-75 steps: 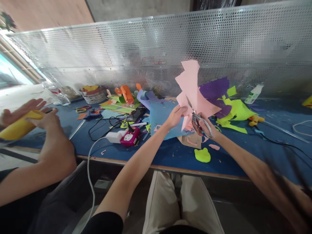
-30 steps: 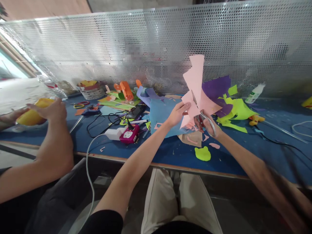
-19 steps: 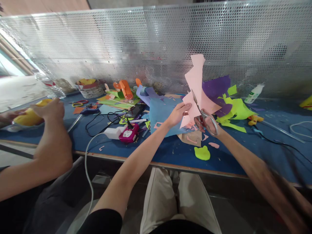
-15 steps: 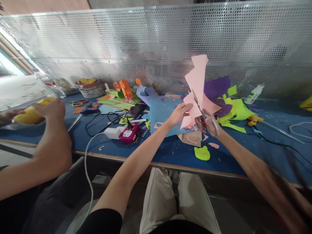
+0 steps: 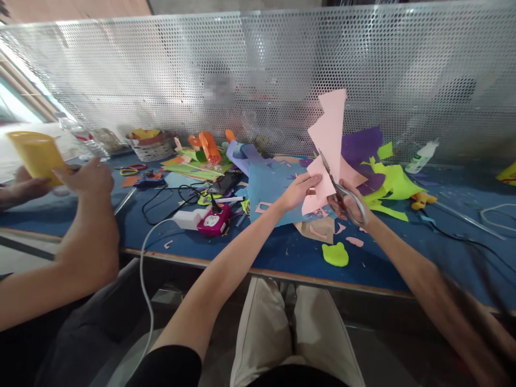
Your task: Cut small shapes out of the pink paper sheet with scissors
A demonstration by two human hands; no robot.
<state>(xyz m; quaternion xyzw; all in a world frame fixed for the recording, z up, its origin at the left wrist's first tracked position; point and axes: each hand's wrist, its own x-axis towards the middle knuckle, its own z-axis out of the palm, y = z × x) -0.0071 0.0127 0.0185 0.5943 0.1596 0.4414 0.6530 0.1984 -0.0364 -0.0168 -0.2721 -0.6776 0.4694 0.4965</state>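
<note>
A sheet of pink paper (image 5: 330, 129) with a jagged left edge stands up from my hands. My left hand (image 5: 299, 191) pinches its lower left part between thumb and fingers. In my right hand (image 5: 349, 203) are metal scissors (image 5: 355, 207), their blades crossing the pink paper and pointing up and left. Beneath my hands lie a blue sheet (image 5: 268, 188) and several pink scraps. A lime-green cut-out with two ear-like bumps (image 5: 335, 255) rests nearer the table's front edge.
Purple sheet (image 5: 363, 150) and lime scraps (image 5: 393, 183) lie to the right, near a white glue bottle (image 5: 422, 157). Leftward are a magenta plug adapter (image 5: 213, 221) with cables, a basket (image 5: 149, 146) and a co-worker's hands (image 5: 86, 177) holding a yellow object (image 5: 37, 156). A perforated metal panel (image 5: 181, 70) stands behind.
The pink paper and scissors have shifted slightly to the right, and the paper's angle has changed a little. The co-worker has lifted and tilted the yellow object upright.
</note>
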